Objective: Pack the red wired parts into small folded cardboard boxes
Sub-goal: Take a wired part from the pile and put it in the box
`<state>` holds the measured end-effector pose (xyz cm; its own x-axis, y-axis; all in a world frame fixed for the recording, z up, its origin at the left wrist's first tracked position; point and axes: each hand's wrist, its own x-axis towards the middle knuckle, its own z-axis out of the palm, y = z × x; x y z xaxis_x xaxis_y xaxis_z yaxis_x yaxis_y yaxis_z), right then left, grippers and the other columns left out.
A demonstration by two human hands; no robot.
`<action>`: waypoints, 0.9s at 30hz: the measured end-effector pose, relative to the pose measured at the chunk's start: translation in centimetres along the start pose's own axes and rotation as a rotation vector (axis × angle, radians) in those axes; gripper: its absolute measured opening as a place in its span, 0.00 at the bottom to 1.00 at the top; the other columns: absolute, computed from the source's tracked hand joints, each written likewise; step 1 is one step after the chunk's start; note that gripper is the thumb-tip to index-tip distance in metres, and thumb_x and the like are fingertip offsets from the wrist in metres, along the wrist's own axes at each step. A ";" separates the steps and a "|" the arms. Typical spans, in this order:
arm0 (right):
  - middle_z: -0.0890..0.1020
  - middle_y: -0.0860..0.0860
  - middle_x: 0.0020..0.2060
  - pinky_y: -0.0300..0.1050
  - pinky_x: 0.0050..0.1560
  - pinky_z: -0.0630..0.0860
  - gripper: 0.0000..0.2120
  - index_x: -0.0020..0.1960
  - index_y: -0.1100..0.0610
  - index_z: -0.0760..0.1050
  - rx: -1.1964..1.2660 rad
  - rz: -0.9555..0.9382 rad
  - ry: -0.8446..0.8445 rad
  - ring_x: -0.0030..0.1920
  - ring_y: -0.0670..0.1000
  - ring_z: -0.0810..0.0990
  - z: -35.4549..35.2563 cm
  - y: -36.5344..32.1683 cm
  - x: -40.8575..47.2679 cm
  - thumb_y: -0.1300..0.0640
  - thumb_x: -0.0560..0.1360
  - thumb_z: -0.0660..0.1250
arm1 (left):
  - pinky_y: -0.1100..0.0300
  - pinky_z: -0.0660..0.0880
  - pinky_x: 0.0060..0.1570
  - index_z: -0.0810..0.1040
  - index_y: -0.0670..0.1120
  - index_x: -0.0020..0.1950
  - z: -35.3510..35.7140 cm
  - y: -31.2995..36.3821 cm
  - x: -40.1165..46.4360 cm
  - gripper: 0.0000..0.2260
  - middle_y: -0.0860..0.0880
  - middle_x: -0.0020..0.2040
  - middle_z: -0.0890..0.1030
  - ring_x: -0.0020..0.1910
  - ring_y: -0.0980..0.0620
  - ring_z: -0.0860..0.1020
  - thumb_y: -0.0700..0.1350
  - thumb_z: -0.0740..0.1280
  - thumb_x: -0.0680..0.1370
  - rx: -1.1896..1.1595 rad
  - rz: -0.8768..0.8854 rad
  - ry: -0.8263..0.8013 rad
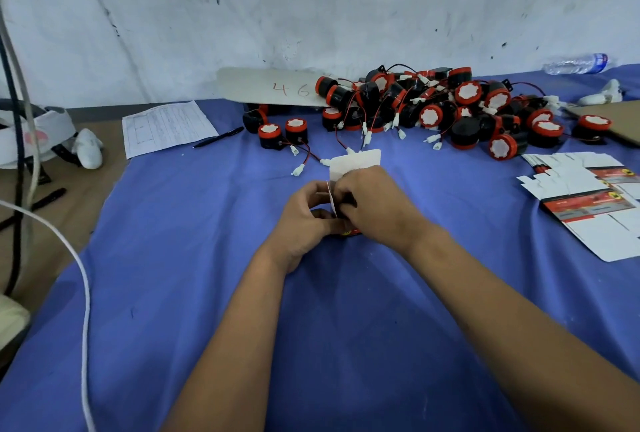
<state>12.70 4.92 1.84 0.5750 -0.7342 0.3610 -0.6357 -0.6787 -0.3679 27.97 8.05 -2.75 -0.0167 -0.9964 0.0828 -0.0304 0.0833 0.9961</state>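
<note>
Step in hand: a small cardboard box is being formed or filled at the middle of the blue cloth; its white top flap stands open toward the far side.
Left hand: fingers are curled round the near left side of the box, which is gripped.
Right hand: fingers are curled over the box opening; whether a part is held beneath them cannot be told.
Task items: the pile of red wired parts lies beyond the box, against the wall; two separate parts stand just left of the pile.
Box stock: flat unfolded boxes are stacked at the right edge.
Next move (judgement): the wires are to be tucked inside, then the flap is to be closed and its tab seated without trapping a connector.
Surface: the cloth is spread over a brown table; a paper form and a pen lie at far left.
Room: a marked white wall is behind; a water bottle lies at far right.
</note>
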 end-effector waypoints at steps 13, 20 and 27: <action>0.83 0.52 0.35 0.53 0.40 0.73 0.11 0.39 0.61 0.80 0.074 -0.079 0.114 0.37 0.54 0.78 -1.5 1.0 -1.6 0.62 0.78 0.63 | 0.54 0.73 0.42 0.81 0.45 0.52 1.5 0.8 0.4 0.11 0.50 0.40 0.83 0.37 0.51 0.77 0.52 0.67 0.83 -0.055 -0.143 0.141; 0.84 0.46 0.40 0.47 0.36 0.77 0.07 0.50 0.52 0.81 0.517 0.400 0.697 0.33 0.46 0.80 -1.3 4.2 -2.9 0.55 0.81 0.64 | 0.55 0.82 0.47 0.81 0.48 0.51 3.3 -0.1 0.8 0.09 0.53 0.49 0.86 0.48 0.53 0.84 0.47 0.78 0.76 0.154 -0.045 0.319; 0.85 0.46 0.50 0.42 0.27 0.69 0.14 0.64 0.49 0.79 0.911 0.400 0.138 0.30 0.46 0.75 1.0 6.0 -3.6 0.60 0.81 0.66 | 0.48 0.83 0.52 0.82 0.49 0.52 3.1 -0.3 0.7 0.10 0.54 0.49 0.87 0.50 0.54 0.85 0.38 0.77 0.75 0.117 0.054 0.302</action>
<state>7.35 3.47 -2.49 0.3040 -0.9420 0.1421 -0.0995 -0.1797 -0.9787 24.86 7.39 -3.08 0.2752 -0.9483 0.1582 -0.1520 0.1196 0.9811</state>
